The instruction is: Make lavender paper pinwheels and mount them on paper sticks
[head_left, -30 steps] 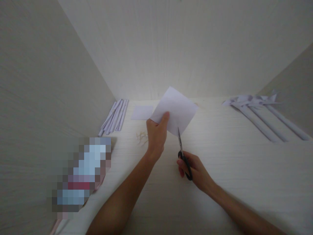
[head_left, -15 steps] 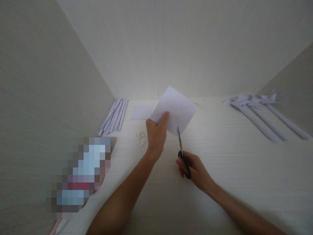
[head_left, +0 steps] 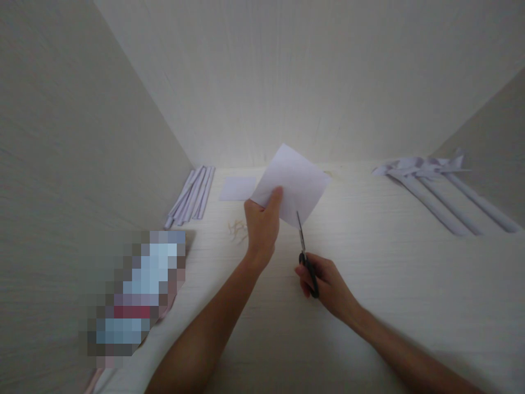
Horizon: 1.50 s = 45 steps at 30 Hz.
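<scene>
Holding a plain white square of paper (head_left: 291, 180), a person's left hand (head_left: 262, 227) pinches it near its left corner, with the thumb flat on top and the other fingers curled out of sight beneath. The square is at the centre of the scene, turned like a diamond and raised above the pale, streaked desk (head_left: 394, 268). Just right of that hand, the right hand (head_left: 326, 282) is curled around the black handles of a pair of scissors (head_left: 303, 256). The slim blades point away from the person and overlap the paper's near corner; how far apart they stand is too fine to tell.

Beyond the left hand, to the left, a smaller white sheet (head_left: 235, 189) lies flat, its right end next to the held paper. Nearer, just left of the wrist, sits a small loose tangle of tan strands (head_left: 237, 230). Farther left, several white paper tubes (head_left: 191, 197) lie in a slanting bundle. Near them on the left is a long object hidden by pixelation (head_left: 143, 284). At the far right, three longer paper rolls (head_left: 437, 205) lie side by side, with crumpled white paper (head_left: 422, 166) across their far ends.
</scene>
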Tool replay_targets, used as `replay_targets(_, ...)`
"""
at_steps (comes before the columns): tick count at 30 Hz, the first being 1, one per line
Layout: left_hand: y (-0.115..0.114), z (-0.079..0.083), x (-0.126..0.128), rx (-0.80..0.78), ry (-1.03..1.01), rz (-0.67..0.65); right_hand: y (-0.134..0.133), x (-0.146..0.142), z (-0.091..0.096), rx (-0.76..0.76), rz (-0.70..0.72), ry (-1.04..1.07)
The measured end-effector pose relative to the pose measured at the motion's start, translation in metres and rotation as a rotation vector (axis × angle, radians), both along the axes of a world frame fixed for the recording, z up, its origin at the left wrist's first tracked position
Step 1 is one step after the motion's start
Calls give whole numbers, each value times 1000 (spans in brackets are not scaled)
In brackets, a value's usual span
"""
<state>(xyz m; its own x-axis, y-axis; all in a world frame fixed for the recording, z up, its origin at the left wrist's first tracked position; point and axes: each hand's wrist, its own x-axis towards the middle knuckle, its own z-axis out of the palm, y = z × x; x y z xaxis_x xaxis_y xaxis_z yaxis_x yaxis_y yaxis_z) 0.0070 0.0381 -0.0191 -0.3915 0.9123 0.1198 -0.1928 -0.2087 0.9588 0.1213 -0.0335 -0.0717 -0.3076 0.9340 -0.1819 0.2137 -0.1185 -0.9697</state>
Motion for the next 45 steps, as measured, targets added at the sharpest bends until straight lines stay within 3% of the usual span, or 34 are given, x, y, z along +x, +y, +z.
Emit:
replay_targets(9, 0, 0, 0, -21, 22, 33, 2, 0, -3, -13, -8, 22)
replay_targets(22, -4, -4, 4, -37, 17, -62, 3, 2, -1, 4, -22, 69)
replay_targets(45, -5, -4, 5, -72, 57, -85, 3, 1, -2, -4, -39, 75)
